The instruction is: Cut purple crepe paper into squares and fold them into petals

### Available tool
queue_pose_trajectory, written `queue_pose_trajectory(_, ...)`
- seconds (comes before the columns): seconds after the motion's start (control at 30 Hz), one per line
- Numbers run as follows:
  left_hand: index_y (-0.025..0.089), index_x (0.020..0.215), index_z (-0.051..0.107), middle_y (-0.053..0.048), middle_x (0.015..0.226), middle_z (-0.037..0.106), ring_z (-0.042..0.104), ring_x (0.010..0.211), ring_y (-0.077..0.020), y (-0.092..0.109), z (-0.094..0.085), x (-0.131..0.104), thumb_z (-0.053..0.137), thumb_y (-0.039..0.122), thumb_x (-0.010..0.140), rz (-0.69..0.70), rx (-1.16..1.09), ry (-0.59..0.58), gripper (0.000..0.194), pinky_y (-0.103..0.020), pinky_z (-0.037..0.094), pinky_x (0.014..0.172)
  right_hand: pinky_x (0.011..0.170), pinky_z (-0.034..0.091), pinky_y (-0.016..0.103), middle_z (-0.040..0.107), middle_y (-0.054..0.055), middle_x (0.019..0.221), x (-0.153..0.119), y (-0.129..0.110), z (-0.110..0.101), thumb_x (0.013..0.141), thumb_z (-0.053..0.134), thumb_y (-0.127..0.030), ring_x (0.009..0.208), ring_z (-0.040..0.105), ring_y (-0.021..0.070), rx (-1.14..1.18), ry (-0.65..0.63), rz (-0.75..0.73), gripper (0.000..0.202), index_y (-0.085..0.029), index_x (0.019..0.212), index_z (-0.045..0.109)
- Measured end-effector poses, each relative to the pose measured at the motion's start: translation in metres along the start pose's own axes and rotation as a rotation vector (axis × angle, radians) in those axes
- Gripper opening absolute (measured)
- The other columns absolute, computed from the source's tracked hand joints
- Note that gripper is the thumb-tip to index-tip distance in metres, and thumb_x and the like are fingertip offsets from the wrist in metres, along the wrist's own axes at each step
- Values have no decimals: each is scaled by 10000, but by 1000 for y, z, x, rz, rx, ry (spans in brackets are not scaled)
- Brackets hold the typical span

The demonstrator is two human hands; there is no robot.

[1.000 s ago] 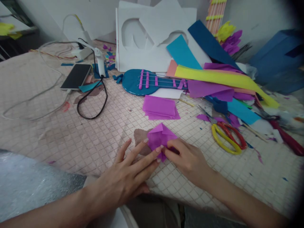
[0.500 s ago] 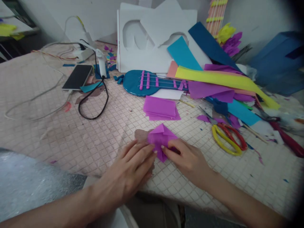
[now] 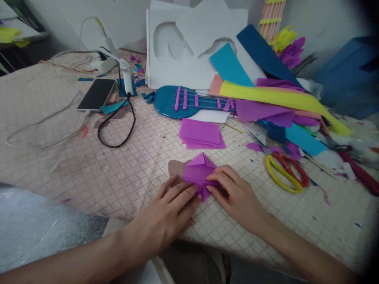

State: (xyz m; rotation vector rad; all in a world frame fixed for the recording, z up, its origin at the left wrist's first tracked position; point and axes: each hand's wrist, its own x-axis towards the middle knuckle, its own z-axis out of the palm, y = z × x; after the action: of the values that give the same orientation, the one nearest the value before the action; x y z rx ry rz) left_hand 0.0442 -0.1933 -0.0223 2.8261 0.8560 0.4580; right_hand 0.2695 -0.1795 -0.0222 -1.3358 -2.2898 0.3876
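Observation:
A small piece of purple paper (image 3: 199, 171), folded with pointed top and bottom corners, lies on the table near its front edge. My left hand (image 3: 168, 211) rests with its fingers stretched out, the tips pressing on the paper's lower left part. At the right edge of the paper, my right hand (image 3: 237, 193) pinches a fold between thumb and fingers. Just beyond it lies a stack of purple paper pieces (image 3: 199, 132). Behind the stack is a blue toy guitar (image 3: 168, 103) with pink strips and thin strings.
Scissors (image 3: 284, 171) with yellow and red handles lie to the right, near a pile of coloured paper strips (image 3: 269, 94). A phone (image 3: 97, 94), a white glue gun (image 3: 127, 78) and a black cord (image 3: 117, 146) are at left. White boards (image 3: 166, 73) lean at the back.
My right thumb and fingers have shifted slightly along the paper's right side, and my left fingertips have slid a little down and right. The paper's right side now looks folded further inward.

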Motion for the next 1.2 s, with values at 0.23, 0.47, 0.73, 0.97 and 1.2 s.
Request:
queue_pose_trajectory(0.23,188,1261,530,-108,1324,527,463,1247,-262,-1,1,-4,484,232,930,24,11,-8,336,-533,326,1085,662,511,299,574,56,932,2,-1,0,895,500,-178,789,588,167,7,-9,33,76,-196,939,559)
queue_pose_trajectory(0.47,192,1300,494,-127,1368,487,415,1292,-280,-3,2,-9,474,221,935,68,41,-26,367,-575,276,1092,636,496,286,564,59,947,1,0,1,893,513,-174,786,572,165,17,-8,35,72,-194,949,554)
queue_pose_trajectory(0.73,151,1235,513,-107,1287,563,468,1235,-255,-2,0,-3,465,275,941,25,0,-15,323,-541,290,1093,669,512,309,566,62,950,2,-2,0,896,506,-176,816,579,177,3,-9,33,72,-183,947,557)
queue_pose_trajectory(0.97,263,1316,463,-83,1271,536,463,1199,-307,6,1,4,588,434,861,-25,68,-97,502,-597,301,1048,695,507,306,563,53,950,2,-2,1,890,510,-170,826,582,169,16,-1,38,78,-185,942,566)
queue_pose_trajectory(1.2,278,1347,435,-68,1387,440,391,1270,-279,6,2,-2,502,475,903,-39,68,-142,490,-552,211,1104,671,491,304,557,49,945,3,-2,0,879,527,-154,816,561,169,39,-13,57,69,-178,932,564)
